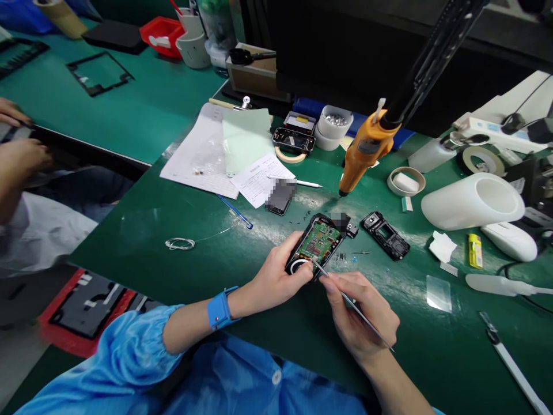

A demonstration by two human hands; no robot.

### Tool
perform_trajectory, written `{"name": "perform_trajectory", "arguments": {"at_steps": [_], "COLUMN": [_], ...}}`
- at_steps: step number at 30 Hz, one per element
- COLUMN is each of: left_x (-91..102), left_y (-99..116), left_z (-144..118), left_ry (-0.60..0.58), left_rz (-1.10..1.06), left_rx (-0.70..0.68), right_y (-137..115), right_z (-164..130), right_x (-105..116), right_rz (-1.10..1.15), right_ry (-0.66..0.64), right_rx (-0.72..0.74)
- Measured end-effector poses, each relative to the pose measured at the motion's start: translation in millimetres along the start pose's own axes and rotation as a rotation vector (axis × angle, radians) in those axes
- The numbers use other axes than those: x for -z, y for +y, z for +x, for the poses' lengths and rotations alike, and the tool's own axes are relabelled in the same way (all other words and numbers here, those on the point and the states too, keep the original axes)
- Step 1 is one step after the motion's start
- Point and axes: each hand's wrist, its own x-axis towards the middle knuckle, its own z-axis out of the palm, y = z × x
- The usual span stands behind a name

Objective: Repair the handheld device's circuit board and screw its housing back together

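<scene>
A person in blue sleeves works at a green mat, seen from above. Nearest, the right hand pinches thin metal tweezers between thumb and fingers, pen-style; the long end runs back over the hand and the tips reach forward into an opened phone. That grip probably gives fine control over small parts. The left hand, w/ a blue wrist strap just behind it, wraps the phone's lower left edge, fingers closed on it, likely to steady it and tilt the green circuit board up. So the phone sits btwn both hands, touching the left fingers, w/ the tweezer tips at its lower end, near the left thumb.

Just beyond lie tiny screws and a black frame piece. Farther back an orange power screwdriver hangs above the mat, w/ paperwork to the left. At far left, another person's hands work at a separate bench.
</scene>
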Motion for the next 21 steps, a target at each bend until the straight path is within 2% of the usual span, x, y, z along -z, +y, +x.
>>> {"name": "perform_trajectory", "arguments": {"at_steps": [21], "left_x": [1.3], "left_y": [2.9], "left_z": [1.2], "left_ry": [-0.011], "left_rz": [-0.046], "left_rx": [-0.011], "right_y": [0.1], "right_z": [3.6], "right_x": [0.2], "right_rz": [0.021], "right_ry": [-0.057], "right_rx": [0.060]}}
